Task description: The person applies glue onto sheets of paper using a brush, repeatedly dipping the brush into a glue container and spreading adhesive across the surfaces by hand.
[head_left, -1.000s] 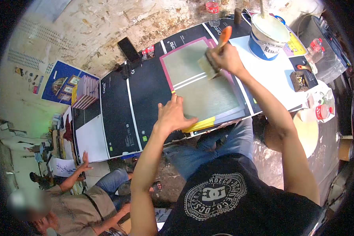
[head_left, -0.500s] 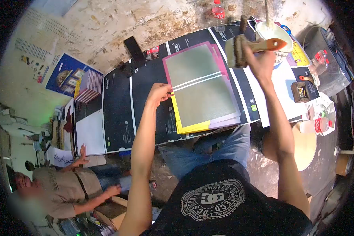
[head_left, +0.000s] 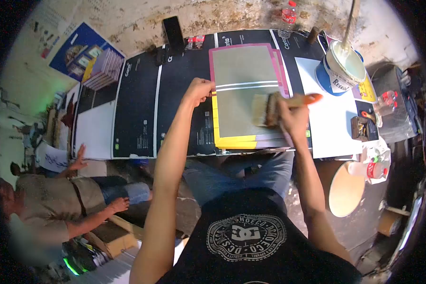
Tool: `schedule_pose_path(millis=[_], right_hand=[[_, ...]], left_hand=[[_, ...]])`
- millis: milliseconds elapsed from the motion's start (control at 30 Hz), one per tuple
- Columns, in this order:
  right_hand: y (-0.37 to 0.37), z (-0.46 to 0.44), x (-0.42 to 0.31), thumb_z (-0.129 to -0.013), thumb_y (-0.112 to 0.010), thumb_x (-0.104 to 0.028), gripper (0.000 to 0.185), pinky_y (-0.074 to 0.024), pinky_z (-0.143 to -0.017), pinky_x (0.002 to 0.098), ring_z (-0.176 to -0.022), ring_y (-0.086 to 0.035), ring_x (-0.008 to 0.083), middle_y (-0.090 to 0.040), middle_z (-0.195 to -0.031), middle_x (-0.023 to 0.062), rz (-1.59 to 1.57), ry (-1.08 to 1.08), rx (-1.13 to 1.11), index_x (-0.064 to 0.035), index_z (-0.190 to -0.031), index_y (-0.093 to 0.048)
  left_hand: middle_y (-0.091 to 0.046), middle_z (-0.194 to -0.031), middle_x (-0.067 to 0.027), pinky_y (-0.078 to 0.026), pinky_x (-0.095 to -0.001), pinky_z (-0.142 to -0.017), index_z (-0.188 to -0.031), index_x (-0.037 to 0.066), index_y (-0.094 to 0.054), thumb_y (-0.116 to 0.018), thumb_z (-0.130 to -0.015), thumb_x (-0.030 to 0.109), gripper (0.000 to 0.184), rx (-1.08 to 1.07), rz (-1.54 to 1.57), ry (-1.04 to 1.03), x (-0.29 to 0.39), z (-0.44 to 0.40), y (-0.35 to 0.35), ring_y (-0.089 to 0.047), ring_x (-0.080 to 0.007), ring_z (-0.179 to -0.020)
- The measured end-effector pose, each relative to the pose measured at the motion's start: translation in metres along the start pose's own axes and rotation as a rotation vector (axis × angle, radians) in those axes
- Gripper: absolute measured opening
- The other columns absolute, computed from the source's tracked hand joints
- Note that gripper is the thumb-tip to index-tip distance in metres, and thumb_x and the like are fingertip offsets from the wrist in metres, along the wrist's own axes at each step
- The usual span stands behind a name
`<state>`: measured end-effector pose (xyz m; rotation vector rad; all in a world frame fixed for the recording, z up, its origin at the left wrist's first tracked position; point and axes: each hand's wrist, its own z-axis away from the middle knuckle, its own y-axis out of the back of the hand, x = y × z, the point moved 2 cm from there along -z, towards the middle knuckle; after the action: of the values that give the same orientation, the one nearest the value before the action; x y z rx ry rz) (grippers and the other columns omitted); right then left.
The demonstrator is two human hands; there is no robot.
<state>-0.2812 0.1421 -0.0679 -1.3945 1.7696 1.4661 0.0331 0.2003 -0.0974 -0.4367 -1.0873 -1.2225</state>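
Note:
My right hand (head_left: 294,119) grips a wide brush (head_left: 273,109) with an orange-tipped handle. Its pale bristles lie over the lower right part of a book cover sheet (head_left: 244,64), which has two grey panels and two white strips between them. Purple and yellow borders frame the panels. At the sheet's left edge, beside the strips, my left hand (head_left: 199,90) is closed with its fingertips pinching the edge. More cover sheets (head_left: 281,71) show underneath, slightly offset. What the brush hides of the panel cannot be seen.
Right of the sheets, a white tub (head_left: 341,66) with a stick stands on white paper (head_left: 329,137). A phone (head_left: 173,35) leans at the back wall. Books (head_left: 104,71) are stacked at left. A bottle (head_left: 371,170) lies at right; another person (head_left: 57,199) is at lower left.
My right hand has brought the brush from beside the tub down and left onto the cover sheet. My left hand stays at the sheet's edge. The camera view has shifted.

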Motion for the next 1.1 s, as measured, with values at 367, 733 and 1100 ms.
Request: schedule_pose_path(millis=[367,733,1100], right_hand=[[0.257,0.081,0.12,-0.087,-0.069,-0.014,0.021,-0.0477,-0.079,0.0299,-0.086,-0.059,0.0144,-0.065,-0.095,0.0091,-0.003,-0.248,0.34,0.0046,-0.096,-0.065],[0.313,0.094,0.17,-0.09,-0.066,-0.016,0.023,-0.046,-0.088,0.0302,-0.094,-0.058,0.0153,-0.064,-0.102,0.0091,0.032,-0.316,0.497,0.0039,-0.101,-0.062],[0.258,-0.082,-0.009,-0.093,-0.064,-0.026,0.036,-0.0485,-0.078,0.0256,-0.088,-0.06,0.0112,-0.066,-0.103,0.0052,-0.528,0.078,0.376,0.0012,-0.117,-0.062]], left_hand=[[-0.059,-0.07,0.0034,-0.025,-0.0206,-0.043,-0.078,0.01,-0.064,-0.065,-0.08,0.021,0.011,0.012,0.075,0.057,-0.042,0.009,0.098,-0.048,-0.0038,-0.055],[-0.068,-0.092,-0.0118,-0.047,-0.0276,-0.071,-0.109,-0.001,-0.065,-0.069,-0.081,0.024,0.037,0.686,-0.555,-0.358,-0.074,0.039,0.234,-0.061,-0.0138,-0.079],[-0.06,-0.11,-0.0049,-0.046,-0.0244,-0.078,-0.124,0.001,-0.057,-0.063,-0.093,0.024,0.039,0.022,0.104,-0.784,0.05,0.104,-0.027,-0.056,-0.0118,-0.092]])
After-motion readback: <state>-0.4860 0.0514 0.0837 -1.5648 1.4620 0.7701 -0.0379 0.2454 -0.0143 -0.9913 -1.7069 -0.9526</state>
